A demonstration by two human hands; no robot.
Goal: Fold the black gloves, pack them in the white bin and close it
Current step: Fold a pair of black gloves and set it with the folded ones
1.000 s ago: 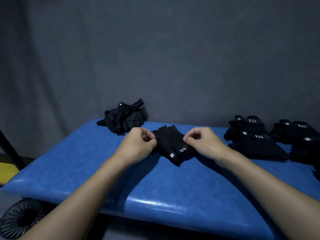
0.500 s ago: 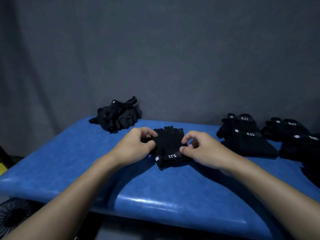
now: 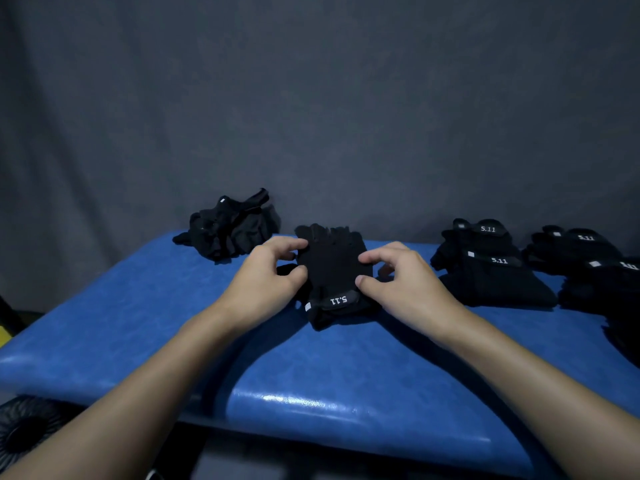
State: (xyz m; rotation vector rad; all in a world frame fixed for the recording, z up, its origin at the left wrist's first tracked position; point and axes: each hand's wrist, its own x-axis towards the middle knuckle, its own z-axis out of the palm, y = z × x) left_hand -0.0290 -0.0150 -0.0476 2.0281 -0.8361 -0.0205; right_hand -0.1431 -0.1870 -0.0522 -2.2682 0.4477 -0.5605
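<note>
Black on blue: black glove [image 3: 332,268] flat on the padded tabletop [image 3: 311,393], midway across and toward the far edge. Long axis running near to far, almost straight away from the body. Fingers pointing at the grey backdrop [image 3: 311,98], cuff nearest the body, its white "5.11" label [image 3: 338,301] reading upside down from the head view. Left grip [image 3: 266,282] clamped on the glove's left edge, forefinger curled over the top corner by the glove's fingers, thumb pressing in lower down. Right grip [image 3: 405,289] clamped on the right edge, thumb tip lying on the fabric just above the label, forefinger touching the edge further up, other fingers curled. Bare forearms reaching in from the near side. At the far left corner, a loose heap of gloves [image 3: 232,230], crumpled, well apart from the held one. To the right, an inner stack [image 3: 485,271] of neatly laid gloves, labels reading right way up, and just beside it an outer stack [image 3: 588,268] running off toward the right edge. Low at the left, below the tabletop, a dark round grille [image 3: 24,431].
</note>
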